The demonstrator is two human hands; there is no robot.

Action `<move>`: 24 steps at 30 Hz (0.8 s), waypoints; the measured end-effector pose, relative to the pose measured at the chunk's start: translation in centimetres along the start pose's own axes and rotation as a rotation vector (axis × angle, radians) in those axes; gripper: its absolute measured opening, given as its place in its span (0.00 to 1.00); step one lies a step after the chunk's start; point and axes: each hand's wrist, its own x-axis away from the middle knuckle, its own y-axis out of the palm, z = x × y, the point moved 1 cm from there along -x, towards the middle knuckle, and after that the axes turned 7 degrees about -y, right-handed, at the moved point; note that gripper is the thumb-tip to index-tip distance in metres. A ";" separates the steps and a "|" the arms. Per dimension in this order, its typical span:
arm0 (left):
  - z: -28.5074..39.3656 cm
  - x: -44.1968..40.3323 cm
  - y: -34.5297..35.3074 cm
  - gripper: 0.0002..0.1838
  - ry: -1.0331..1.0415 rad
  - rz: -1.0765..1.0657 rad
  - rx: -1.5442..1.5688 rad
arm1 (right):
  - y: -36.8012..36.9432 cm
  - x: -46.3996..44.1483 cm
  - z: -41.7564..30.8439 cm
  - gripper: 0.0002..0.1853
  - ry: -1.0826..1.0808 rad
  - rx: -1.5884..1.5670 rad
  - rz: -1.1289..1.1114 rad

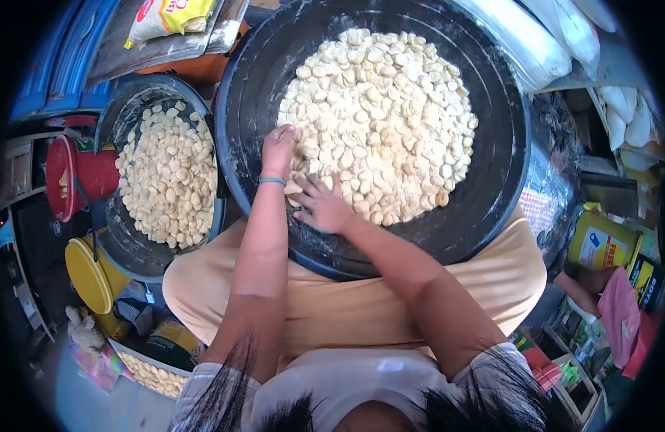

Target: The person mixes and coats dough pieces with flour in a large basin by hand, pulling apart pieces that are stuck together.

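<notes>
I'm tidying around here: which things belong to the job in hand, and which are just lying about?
In use:
left hand
right hand
pale pieces
big tub
small tub (probably; holds similar pieces)

Apparently lying about:
packet
yellow lid
"FREE" container

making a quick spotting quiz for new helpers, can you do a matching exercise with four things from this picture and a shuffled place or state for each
1. wristband
2. smaller tub
3. right hand
4. packet

A. on a board at the upper left
B. spread at the lower-left edge of the big pile
C. on the wrist of the left hand
D. left of the large black tub

Pairs: 1-C, 2-D, 3-B, 4-A
</notes>
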 end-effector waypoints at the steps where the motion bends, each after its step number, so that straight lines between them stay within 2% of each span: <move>1: 0.0 -0.6 0.1 0.20 -0.067 -0.003 0.024 | -2.1 -0.4 1.4 0.38 0.026 0.113 -0.068; 3: -0.3 -1.6 0.1 0.20 -0.207 -0.013 0.059 | -7.0 -1.8 5.1 0.38 0.085 0.327 -0.199; 5: 0.0 -1.8 0.7 0.22 -0.220 -0.019 0.063 | -9.4 -3.5 7.8 0.40 0.272 0.309 -0.021; 8: -2.3 -3.7 1.2 0.25 -0.226 -0.048 0.053 | -8.4 -6.6 11.1 0.40 0.715 0.129 0.368; 11: -3.5 -3.8 2.1 0.26 -0.101 -0.002 0.027 | -7.4 -6.2 4.1 0.35 0.544 0.151 -0.058; 12: -7.1 -6.4 1.7 0.29 -0.105 -0.110 -0.167 | -5.7 -4.0 1.5 0.34 0.344 0.186 -0.031; 13: -6.3 -5.6 2.4 0.31 -0.073 -0.114 -0.436 | -3.9 -1.8 -0.5 0.34 0.143 0.220 -0.007; 15: -3.8 -1.3 4.1 0.35 -0.018 -0.128 -0.986 | -2.9 3.7 0.8 0.30 -0.158 -0.190 -0.013; 17: -1.9 2.1 5.1 0.37 -0.011 -0.375 -1.193 | -5.4 8.5 5.4 0.27 -0.083 -0.036 -0.209; 20: -0.8 5.0 4.3 0.35 0.105 -0.704 -1.314 | -8.8 10.6 14.3 0.40 0.562 0.481 -0.062; 21: -0.4 5.8 4.1 0.33 0.170 -0.809 -1.323 | -9.1 11.3 18.2 0.46 0.587 0.598 0.269; 23: 2.2 7.7 3.6 0.29 0.103 -1.052 -1.375 | -12.3 8.4 20.7 0.47 0.632 0.324 0.660; 24: 2.9 8.7 3.3 0.26 0.065 -1.172 -1.394 | -13.2 6.2 19.8 0.47 0.764 0.288 0.591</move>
